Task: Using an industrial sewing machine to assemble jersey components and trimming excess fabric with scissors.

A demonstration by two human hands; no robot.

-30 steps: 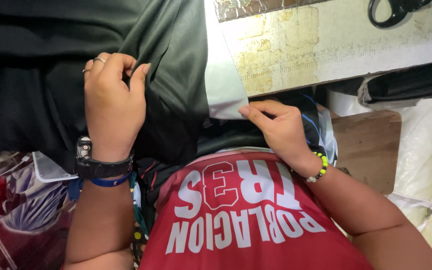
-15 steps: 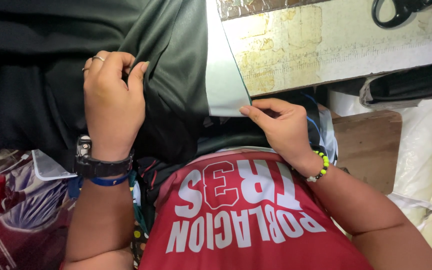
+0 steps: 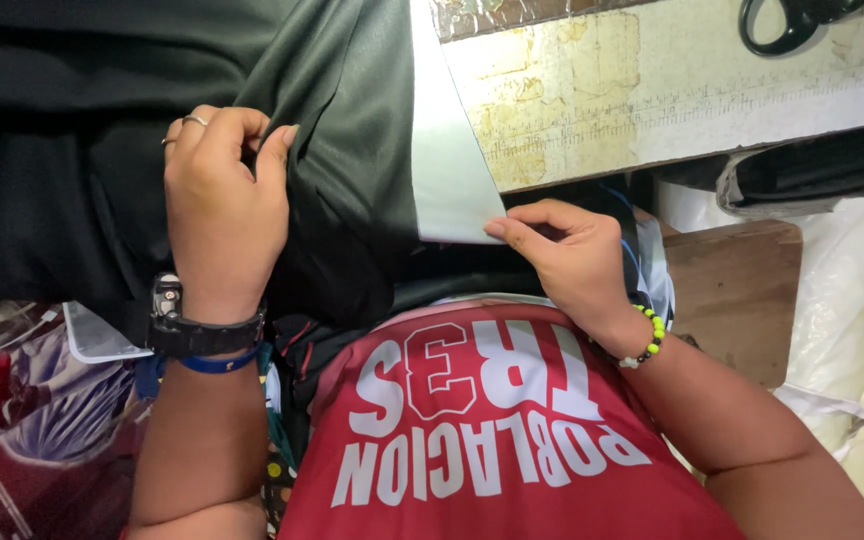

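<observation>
Left hand [image 3: 224, 215] pinches the dark cloth [image 3: 72, 150]; right hand [image 3: 570, 255] pinches the pale sheet's [image 3: 447, 170] corner (keep both taut, I'd say).

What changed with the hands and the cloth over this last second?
Very little. The right hand slid slightly left along the lower corner of the pale sheet and still pinches it. The left hand kept its grip on a fold of the dark cloth. The scissors on the table did not move.
</observation>
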